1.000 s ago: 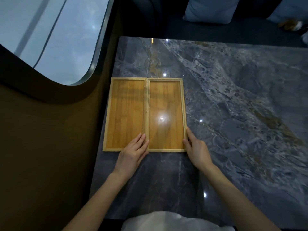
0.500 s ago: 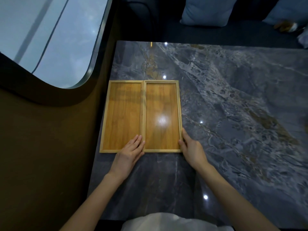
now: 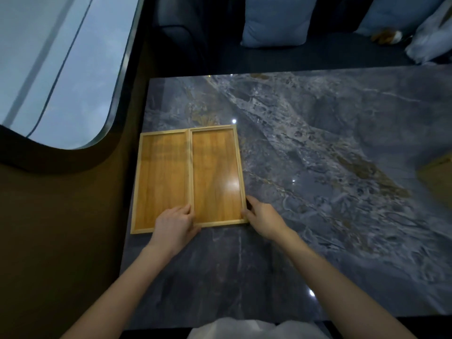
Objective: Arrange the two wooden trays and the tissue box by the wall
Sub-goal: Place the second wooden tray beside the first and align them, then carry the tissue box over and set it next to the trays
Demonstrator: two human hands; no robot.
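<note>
Two wooden trays on the marble table (image 3: 318, 167): the left tray (image 3: 161, 177) under the left hand (image 3: 175, 222), the right tray (image 3: 215, 172) pinched between both, its far corner against the right hand (image 3: 263, 216). That's two hands, one table. Well right of the grip, one tan shape (image 3: 440, 177) cut off at the edge, too little showing to name; beyond, two blue cushions (image 3: 276, 19).

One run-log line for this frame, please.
stage: aligning trays | left hand: on left tray near end | right hand: gripping right tray corner | trays: side by side at wall | tissue box: not clearly seen
</note>
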